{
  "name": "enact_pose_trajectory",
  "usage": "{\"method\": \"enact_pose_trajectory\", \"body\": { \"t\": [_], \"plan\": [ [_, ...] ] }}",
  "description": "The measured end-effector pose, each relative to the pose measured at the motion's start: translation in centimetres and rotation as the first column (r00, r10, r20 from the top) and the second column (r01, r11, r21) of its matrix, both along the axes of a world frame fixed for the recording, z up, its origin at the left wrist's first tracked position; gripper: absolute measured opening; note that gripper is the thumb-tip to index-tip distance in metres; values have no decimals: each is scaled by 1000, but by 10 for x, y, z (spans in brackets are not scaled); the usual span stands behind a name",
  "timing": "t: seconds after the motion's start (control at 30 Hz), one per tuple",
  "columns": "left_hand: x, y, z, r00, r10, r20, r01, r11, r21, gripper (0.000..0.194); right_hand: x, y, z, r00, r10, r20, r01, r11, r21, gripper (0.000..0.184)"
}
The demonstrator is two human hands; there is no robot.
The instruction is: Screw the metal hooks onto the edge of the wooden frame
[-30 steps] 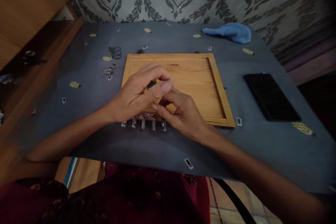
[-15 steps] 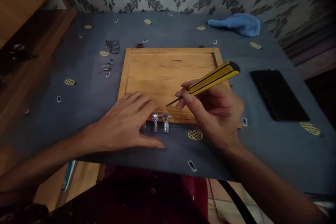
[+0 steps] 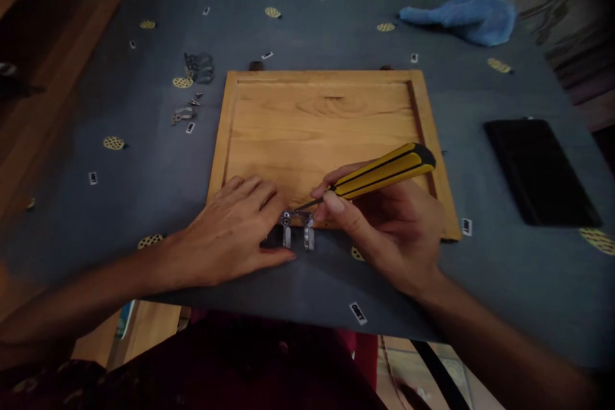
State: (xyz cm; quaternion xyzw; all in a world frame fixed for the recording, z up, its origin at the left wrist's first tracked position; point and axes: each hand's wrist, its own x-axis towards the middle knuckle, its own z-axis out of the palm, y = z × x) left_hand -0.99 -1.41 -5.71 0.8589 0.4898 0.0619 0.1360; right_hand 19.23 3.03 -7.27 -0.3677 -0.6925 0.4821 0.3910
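Observation:
My right hand (image 3: pixel 391 230) grips a screwdriver (image 3: pixel 384 172) with a yellow and black handle, held slanting with its tip down to the left. The tip is close by a silver metal clip (image 3: pixel 287 236) at the near edge of a framed wooden board (image 3: pixel 307 122); whether they touch I cannot tell. A second such clip (image 3: pixel 309 238) sits just right of it. My left hand (image 3: pixel 235 230) lies over the board's near left corner, fingers stretched out and thumb apart, beside the clips. It partly hides something dark behind the thumb.
Loose metal clips (image 3: pixel 199 68) lie left of the board, with another clip (image 3: pixel 183 116) and small screws (image 3: pixel 195 100) nearer. A blue cloth (image 3: pixel 473 18) is at the back right, a black phone (image 3: pixel 542 172) on the right. All rest on a grey patterned tablecloth (image 3: pixel 144 90).
The screwdriver and my right hand have come down and left, bringing the tip to the clips, and the handle now lies flatter. The camera view has tilted down and closer.

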Motion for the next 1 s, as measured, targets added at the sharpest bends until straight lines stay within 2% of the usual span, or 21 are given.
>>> {"method": "enact_pose_trajectory", "body": {
  "t": [0.2, 0.37, 0.67, 0.9, 1.0],
  "plan": [
    [-3, 0, -3, 998, 14, 60, -13, 1000, -25, 44, -1, -2, 2, 999, 36, 36, -37, 999, 6, 11],
    [-3, -1, -4, 998, 12, 65, -11, 1000, -22, 44, -3, -4, 2, 999, 42, -13, -42, 999, -9, 11],
    [-3, -2, -7, 996, 20, 82, -21, 1000, 17, 48, -1, -2, -1, 997, 75, -4, -75, 995, 71, 13],
    [-3, -2, -7, 996, 12, 89, -15, 999, 31, 46, -2, -2, 0, 997, 78, 0, -77, 993, 87, 10],
    [-4, -2, -7, 997, 17, 79, -20, 999, 31, 46, -2, -2, 0, 997, 70, 31, -73, 988, 138, 6]
  ]
}}
